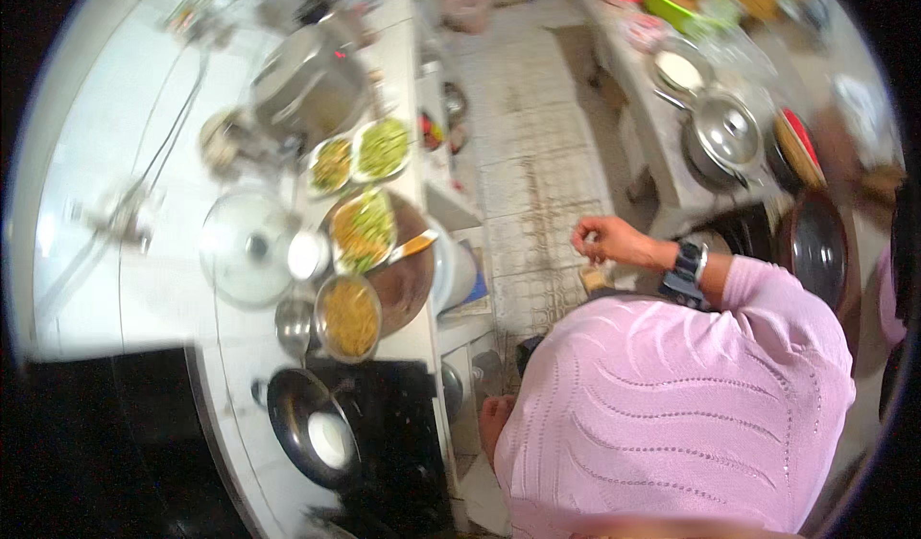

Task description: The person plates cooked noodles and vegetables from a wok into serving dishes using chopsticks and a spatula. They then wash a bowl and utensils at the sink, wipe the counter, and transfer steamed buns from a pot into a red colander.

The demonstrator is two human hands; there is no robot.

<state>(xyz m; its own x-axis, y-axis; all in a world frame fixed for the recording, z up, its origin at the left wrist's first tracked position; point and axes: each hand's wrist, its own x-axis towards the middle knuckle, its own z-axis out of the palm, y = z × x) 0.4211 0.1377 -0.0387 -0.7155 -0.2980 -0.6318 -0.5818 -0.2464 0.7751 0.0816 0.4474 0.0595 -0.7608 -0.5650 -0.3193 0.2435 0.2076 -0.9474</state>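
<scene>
My right hand, with a dark watch at the wrist, hovers over the tiled floor with loosely bent fingers and nothing visible in it. Beside my pink sweater, low on the counter side, my left hand is partly hidden by my body; whether it holds anything is unclear. On the counter to the left are a dish of chopped green and orange food, a bowl of yellowish shreds, and two smaller dishes, of sliced greens and mixed food. A wok containing a white round item rests at the black stove.
A brown round board lies under an orange-handled utensil. Behind the dishes stand a glass lid and a large metal pot. A table edge on the right bears a lidded pot and a green basin.
</scene>
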